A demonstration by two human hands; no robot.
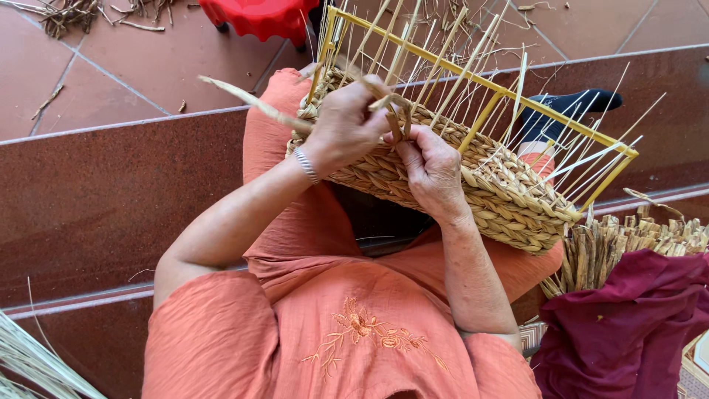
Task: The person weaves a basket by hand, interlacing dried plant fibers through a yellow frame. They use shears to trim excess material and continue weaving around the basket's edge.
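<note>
A half-woven basket [509,199] of tan twisted straw rests tilted on my lap, built on a yellow wire frame [495,92] with several thin pale upright stakes. My left hand [343,125] grips a flat straw strand [251,100] at the basket's woven rim; a silver bracelet sits on that wrist. My right hand [432,170] pinches the same strand's end against the weave, right next to the left hand. I wear orange clothes with embroidery.
A bundle of dried straw lengths [620,247] lies at my right, partly under a dark red cloth [628,325]. A red stool [258,16] stands behind the basket. Loose straw [70,13] litters the tiled floor; pale stalks [33,366] lie bottom left.
</note>
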